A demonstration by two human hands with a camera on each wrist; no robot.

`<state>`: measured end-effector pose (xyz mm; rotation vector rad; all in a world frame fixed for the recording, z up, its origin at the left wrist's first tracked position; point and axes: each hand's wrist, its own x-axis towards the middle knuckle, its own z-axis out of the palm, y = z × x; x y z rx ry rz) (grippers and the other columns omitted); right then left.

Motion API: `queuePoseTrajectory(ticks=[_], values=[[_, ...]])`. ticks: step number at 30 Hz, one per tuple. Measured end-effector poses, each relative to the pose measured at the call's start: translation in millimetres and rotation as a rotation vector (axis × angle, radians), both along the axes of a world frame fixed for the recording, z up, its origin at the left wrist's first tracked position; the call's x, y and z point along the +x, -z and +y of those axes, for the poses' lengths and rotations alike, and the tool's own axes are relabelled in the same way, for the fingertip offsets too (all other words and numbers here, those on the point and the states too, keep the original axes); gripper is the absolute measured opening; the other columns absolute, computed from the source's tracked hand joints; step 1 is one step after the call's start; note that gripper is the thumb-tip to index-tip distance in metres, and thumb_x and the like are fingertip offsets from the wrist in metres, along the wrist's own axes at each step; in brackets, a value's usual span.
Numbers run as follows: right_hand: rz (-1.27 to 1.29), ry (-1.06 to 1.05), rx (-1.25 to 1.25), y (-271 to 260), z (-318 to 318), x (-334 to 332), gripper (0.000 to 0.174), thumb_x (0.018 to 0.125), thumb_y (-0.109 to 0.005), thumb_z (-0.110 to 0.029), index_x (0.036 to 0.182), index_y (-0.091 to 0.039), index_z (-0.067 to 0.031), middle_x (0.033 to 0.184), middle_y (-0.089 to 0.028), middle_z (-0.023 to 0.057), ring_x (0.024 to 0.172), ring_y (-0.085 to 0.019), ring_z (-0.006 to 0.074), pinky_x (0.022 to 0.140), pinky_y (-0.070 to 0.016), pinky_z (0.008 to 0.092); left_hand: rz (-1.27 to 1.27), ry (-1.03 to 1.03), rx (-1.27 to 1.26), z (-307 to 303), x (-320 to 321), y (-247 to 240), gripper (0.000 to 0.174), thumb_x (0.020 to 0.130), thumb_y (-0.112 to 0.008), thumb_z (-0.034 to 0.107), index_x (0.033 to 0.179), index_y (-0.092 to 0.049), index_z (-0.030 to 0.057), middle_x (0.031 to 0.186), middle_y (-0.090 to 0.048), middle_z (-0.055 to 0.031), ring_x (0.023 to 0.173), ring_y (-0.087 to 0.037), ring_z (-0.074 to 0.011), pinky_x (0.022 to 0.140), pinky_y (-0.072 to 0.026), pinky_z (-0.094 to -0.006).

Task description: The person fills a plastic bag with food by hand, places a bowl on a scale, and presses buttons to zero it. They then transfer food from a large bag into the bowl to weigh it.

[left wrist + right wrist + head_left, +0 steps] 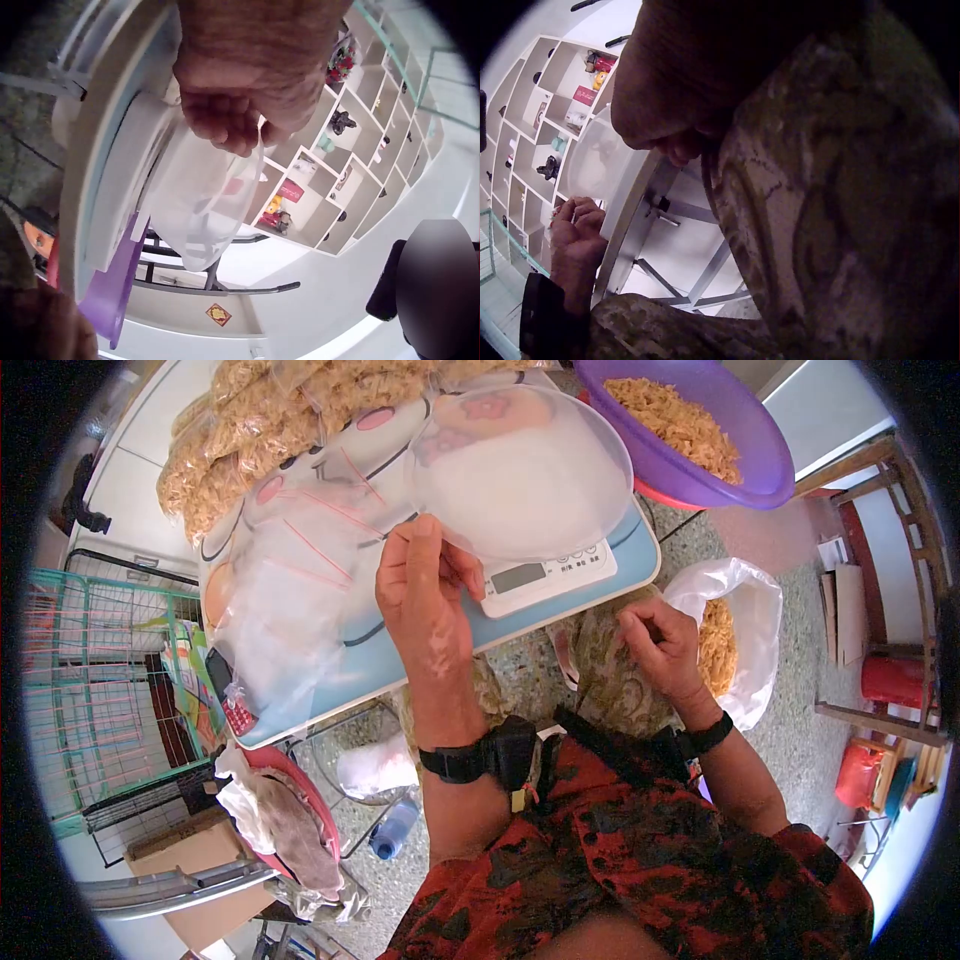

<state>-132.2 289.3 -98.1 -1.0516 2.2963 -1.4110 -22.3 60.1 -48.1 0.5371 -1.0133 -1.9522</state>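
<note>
A translucent white bowl (pixel 520 490) sits on a white kitchen scale (pixel 550 582), at the near edge of a blue patterned table. My left hand (pixel 428 600) pinches the bowl's left rim between thumb and fingers; the left wrist view shows the curled fingers (pixel 225 124) against the rim of the bowl (pixel 199 187). Over the camouflage-clad thigh, my right hand (pixel 662 650) is loosely curled and holds nothing visible. Its fingertips are partly in shadow in the right wrist view, where the hand (pixel 675 97) is close to the table edge.
Filled clear bags (pixel 250 435) are piled at the back left, with thin clear plastic (pixel 290 590) and red strings nearer. A purple basin (pixel 760 455) of shredded yellowish food stands at the back right. Below it is a white-lined container (pixel 765 630) with similar food.
</note>
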Motion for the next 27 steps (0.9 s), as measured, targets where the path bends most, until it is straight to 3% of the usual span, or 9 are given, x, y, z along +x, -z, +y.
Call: queuePoseTrajectory(ticks=[11, 27], values=[[0.017, 0.006, -0.011, 0.7, 0.1, 1.5, 0.008, 0.088, -0.066, -0.01, 0.088, -0.066, -0.0022, 0.073, -0.065, 0.0079, 0.064, -0.063, 0.0166, 0.06, -0.049, 0.0292, -0.063, -0.01, -0.025, 1.1, 1.1, 1.1, 0.026, 0.096, -0.06, 0.028, 0.082, -0.053, 0.0076, 0.063, -0.051, -0.0042, 0.052, -0.05, -0.0169, 0.047, -0.0414, -0.0306], [-0.038, 0.026, 0.004, 5.6, 0.9, 1.9, 0.01, 0.089, -0.066, -0.011, 0.088, -0.066, -0.0018, 0.073, -0.065, 0.008, 0.066, -0.063, 0.0159, 0.061, -0.0489, 0.029, 0.014, -0.005, -0.045, -4.1, 0.7, 9.3, 0.028, 0.097, -0.058, 0.032, 0.086, -0.056, 0.0064, 0.068, -0.06, -0.0064, 0.052, -0.055, -0.0161, 0.045, -0.0427, -0.0292]])
